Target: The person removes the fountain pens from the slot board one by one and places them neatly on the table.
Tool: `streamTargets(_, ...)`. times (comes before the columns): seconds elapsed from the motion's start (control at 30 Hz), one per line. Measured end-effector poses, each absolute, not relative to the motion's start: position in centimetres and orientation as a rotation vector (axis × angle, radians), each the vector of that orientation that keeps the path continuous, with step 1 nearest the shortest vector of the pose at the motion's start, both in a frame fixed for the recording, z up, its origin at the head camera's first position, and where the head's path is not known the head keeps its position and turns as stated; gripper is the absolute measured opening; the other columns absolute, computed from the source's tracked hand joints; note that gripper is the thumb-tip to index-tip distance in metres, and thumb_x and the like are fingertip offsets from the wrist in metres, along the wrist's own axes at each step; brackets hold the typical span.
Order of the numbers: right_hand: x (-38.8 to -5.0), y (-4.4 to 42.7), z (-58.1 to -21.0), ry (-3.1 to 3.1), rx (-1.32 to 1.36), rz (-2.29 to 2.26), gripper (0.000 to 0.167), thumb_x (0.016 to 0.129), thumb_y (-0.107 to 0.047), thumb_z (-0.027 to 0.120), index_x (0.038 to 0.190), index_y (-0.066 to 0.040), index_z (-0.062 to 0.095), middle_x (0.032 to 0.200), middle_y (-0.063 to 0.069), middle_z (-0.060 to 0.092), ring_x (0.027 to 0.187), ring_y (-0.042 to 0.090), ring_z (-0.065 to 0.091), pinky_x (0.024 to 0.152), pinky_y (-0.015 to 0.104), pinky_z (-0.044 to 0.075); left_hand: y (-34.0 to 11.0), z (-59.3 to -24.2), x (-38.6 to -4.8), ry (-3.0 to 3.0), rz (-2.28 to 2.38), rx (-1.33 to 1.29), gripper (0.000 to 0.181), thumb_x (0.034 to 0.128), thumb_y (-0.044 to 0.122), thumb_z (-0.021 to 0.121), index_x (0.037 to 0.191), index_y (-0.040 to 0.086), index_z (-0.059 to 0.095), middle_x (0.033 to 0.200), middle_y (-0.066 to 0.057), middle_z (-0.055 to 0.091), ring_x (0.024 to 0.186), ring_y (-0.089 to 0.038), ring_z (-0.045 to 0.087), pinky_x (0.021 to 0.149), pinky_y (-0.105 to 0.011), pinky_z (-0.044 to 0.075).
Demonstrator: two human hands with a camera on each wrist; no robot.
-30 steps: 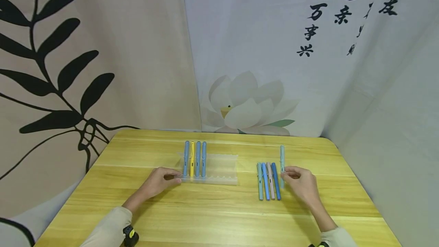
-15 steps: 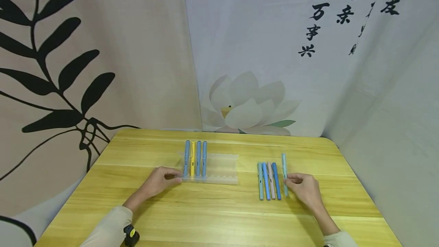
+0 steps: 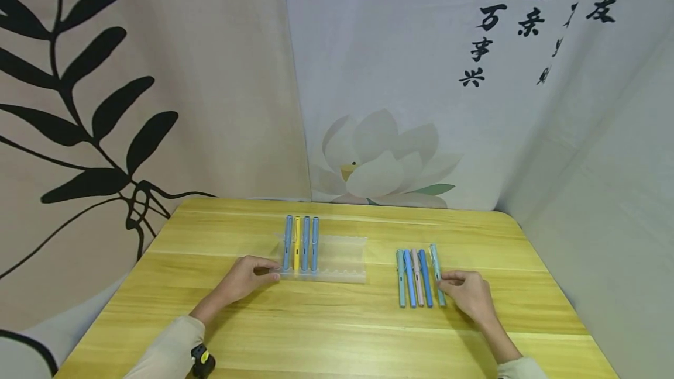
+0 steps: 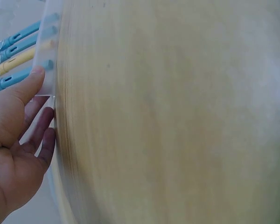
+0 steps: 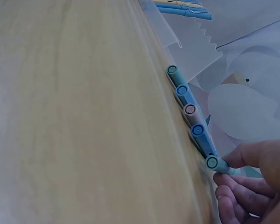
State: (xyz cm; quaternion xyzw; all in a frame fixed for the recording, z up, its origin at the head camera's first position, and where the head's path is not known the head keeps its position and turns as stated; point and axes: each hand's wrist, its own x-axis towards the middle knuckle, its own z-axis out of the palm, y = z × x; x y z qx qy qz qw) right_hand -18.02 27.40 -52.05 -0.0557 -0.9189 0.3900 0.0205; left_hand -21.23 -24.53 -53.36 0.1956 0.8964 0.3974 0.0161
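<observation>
A clear plastic pen rack (image 3: 344, 256) lies on the table with a yellow pen (image 3: 297, 244) and three blue pens side by side in its left part. My left hand (image 3: 244, 281) holds the rack's near left corner, thumb on top, as the left wrist view also shows. At the right, the thumb and fingers of my right hand (image 3: 468, 296) pinch a light teal pen (image 3: 434, 259). That pen tilts slightly beside a row of loose pens: a green pen (image 3: 401, 279), a blue pen (image 3: 409, 279), a pinkish-grey pen (image 3: 418, 279) and a darker blue pen (image 3: 426, 279).
The wooden table (image 3: 326, 332) runs back to a printed curtain (image 3: 389, 75) behind it. Free slots of the rack lie to the right of its pens. A stretch of bare table separates the rack from the loose row.
My right hand has drawn the teal pen toward me, down level with the loose row, and its far end now tilts left. My left hand stays on the rack.
</observation>
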Motion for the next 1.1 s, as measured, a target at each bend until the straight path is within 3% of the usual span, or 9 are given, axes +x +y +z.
streamTargets(0.3, -17.80, 27.23, -52.17, -2.848, -0.212, 1.212, 0.024, 0.090, -0.019, 0.077, 0.105, -0.001, 0.078, 0.092, 0.011, 0.078, 0.083, 0.022, 0.073, 0.066, 0.030, 0.057, -24.46, -53.32, -21.22, 2.777, 1.244, 0.612, 0.029, 0.0955, 0.026, 0.074, 0.119, 0.008, 0.076, 0.119, -0.008, 0.075, 0.112, -0.030, 0.069, 0.094, -0.048, 0.057)
streamTargets(0.8, -17.86, 27.30, -52.37, -2.845, -0.196, 1.168, 0.023, 0.090, -0.024, 0.078, 0.100, -0.003, 0.080, 0.094, 0.012, 0.078, 0.087, 0.027, 0.075, 0.078, 0.044, 0.060, -24.58, -53.45, -21.37, 2.774, 1.246, 0.606, 0.029, 0.0952, 0.029, 0.074, 0.118, 0.011, 0.077, 0.118, -0.006, 0.075, 0.111, -0.028, 0.069, 0.093, -0.047, 0.058)
streamTargets(1.1, -17.90, 27.38, -51.87, -2.856, -0.159, 1.196, 0.025, 0.091, -0.023, 0.078, 0.104, -0.002, 0.078, 0.094, 0.012, 0.078, 0.084, 0.023, 0.074, 0.076, 0.041, 0.060, -24.56, -53.42, -21.40, 2.777, 1.245, 0.616, 0.029, 0.0952, 0.029, 0.074, 0.118, 0.011, 0.077, 0.118, -0.005, 0.075, 0.111, -0.028, 0.070, 0.093, -0.047, 0.058)
